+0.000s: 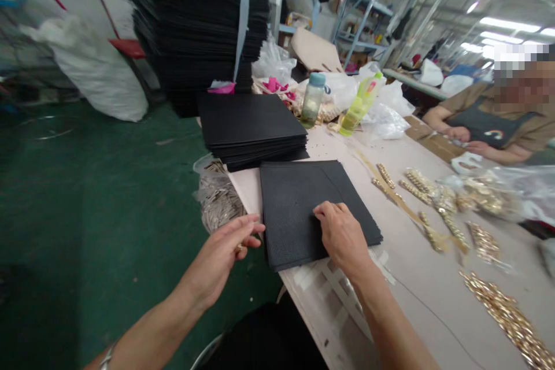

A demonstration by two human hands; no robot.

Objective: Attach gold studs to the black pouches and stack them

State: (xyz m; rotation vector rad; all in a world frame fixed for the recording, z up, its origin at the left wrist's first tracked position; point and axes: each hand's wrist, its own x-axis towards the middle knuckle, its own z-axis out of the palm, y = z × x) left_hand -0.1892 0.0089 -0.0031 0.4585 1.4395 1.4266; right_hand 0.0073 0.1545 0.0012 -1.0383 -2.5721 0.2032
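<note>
A small stack of black leather-like sheets (295, 196) lies near the table's left edge. Over its top sheet is my right hand (342, 234), fingers curled and tips pressed together; whatever they may pinch is too small to make out. A faint thin line, perhaps a thread, runs across the sheet beyond that hand. My left hand (229, 248) is just off the stack's left side, palm inward, fingers stretched out and loosely apart, holding nothing I can see. Behind sits a taller pile of black sheets (251, 118).
Gold chains (503, 312) lie along the table's right side. A blue-capped bottle (313, 101) and a yellow-green bottle (359, 104) stand at the back. A bag of metal pieces (219, 199) hangs by the left edge. Across the table a person (489, 127) works.
</note>
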